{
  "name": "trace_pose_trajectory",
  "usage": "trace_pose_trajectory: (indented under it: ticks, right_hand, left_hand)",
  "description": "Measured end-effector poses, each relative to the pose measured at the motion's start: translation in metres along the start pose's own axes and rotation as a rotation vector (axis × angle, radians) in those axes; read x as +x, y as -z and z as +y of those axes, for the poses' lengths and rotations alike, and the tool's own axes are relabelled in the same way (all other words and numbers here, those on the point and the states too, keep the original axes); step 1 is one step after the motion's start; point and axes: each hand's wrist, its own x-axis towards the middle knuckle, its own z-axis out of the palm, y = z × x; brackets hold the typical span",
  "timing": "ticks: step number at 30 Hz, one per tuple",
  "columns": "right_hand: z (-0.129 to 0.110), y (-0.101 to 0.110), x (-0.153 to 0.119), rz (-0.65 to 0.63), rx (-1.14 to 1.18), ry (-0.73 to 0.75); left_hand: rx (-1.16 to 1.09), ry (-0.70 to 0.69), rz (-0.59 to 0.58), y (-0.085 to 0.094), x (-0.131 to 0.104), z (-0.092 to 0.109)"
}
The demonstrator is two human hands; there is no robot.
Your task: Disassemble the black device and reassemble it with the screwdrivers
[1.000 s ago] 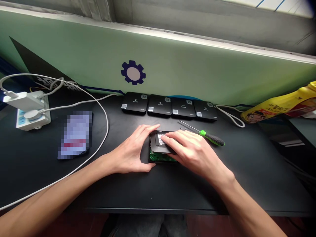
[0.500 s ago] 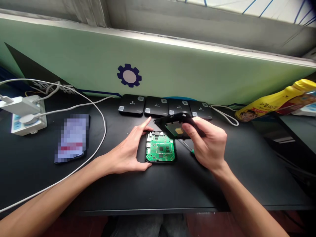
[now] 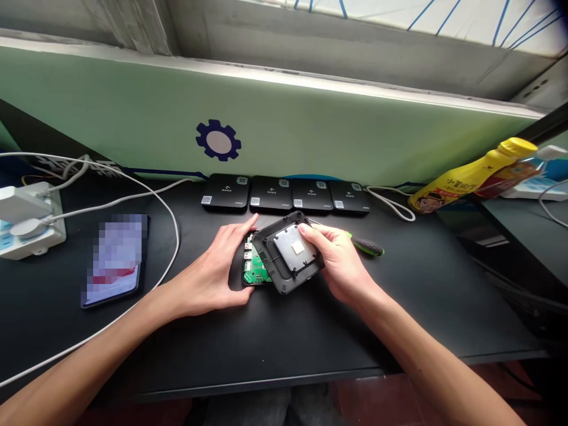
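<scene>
My left hand (image 3: pixel 210 266) spans a small black box base, its thumb and fingers at opposite edges of it. Inside the base lies a green circuit board (image 3: pixel 255 271) with silver ports along its left side. Over the board's right part, my right hand (image 3: pixel 346 260) pinches a black box cover (image 3: pixel 281 280) by its right side, inner face up and tilted. A silver metal plate (image 3: pixel 288 251) with a pale square pad is fixed in the cover. Just beyond my right hand lies a screwdriver (image 3: pixel 369 245) with a green and black handle; its shaft is partly hidden.
Several closed black boxes (image 3: pixel 270 194) stand in a row along the green partition (image 3: pixel 310 136). At left are a phone (image 3: pixel 113 260), a white power strip (image 3: pixel 39 236) and a long white cable (image 3: pixel 177 231). A yellow bottle (image 3: pixel 474 174) leans at the right back.
My right hand has lowered and turned the cover, so its inner face now shows and it hides much of the board. My left hand stays at the base. The view has shifted slightly.
</scene>
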Motion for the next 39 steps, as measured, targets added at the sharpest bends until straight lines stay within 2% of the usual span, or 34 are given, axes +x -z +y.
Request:
trace_pose_trajectory:
  ticks: [4,8,13,15,17,20,23,25,26,28,31,35,39]
  right_hand:
    - [0.0,-0.001,-0.001,-0.006,0.006,-0.032]
    - [-0.005,0.001,0.0,0.051,0.006,-0.027]
    - [-0.013,0.011,0.005,0.072,-0.031,-0.046]
    - [-0.015,0.017,0.006,0.018,-0.088,-0.059]
    - [-0.015,0.02,0.006,-0.095,-0.163,-0.1]
    - [-0.015,0.02,0.004,-0.248,-0.257,-0.147]
    - [-0.014,0.014,0.001,-0.334,-0.337,-0.076]
    - [-0.013,0.009,-0.002,-0.4,-0.376,0.002]
    - [-0.013,0.007,-0.003,-0.431,-0.381,0.03]
    - [-0.012,0.003,-0.007,-0.471,-0.376,0.055]
    - [-0.011,-0.002,-0.013,-0.476,-0.382,0.073]
    - [-0.01,-0.006,-0.016,-0.443,-0.468,0.094]
    - [-0.009,-0.008,-0.016,-0.423,-0.55,0.132]
  left_hand:
    - [0.016,0.013,0.01,0.002,0.0,-0.001]
    - [0.029,0.04,0.04,0.006,0.001,-0.006]
    - [0.059,0.082,0.073,0.01,0.001,-0.01]
    - [0.057,0.089,0.076,0.011,0.001,-0.013]
    - [0.065,0.063,0.083,0.012,0.001,-0.014]
    - [0.118,-0.063,0.126,0.012,0.002,-0.009]
    - [0.072,-0.17,0.258,0.011,-0.001,0.001]
    - [-0.1,-0.16,0.281,0.009,-0.004,0.009]
    - [-0.208,-0.126,0.243,0.007,-0.006,0.012]
    - [-0.406,-0.014,0.094,0.001,-0.009,0.019]
    - [-0.621,0.149,-0.102,-0.009,-0.011,0.027]
    - [-0.901,0.264,-0.251,-0.02,-0.011,0.03]
    - [-0.97,0.29,-0.35,-0.018,-0.009,0.027]
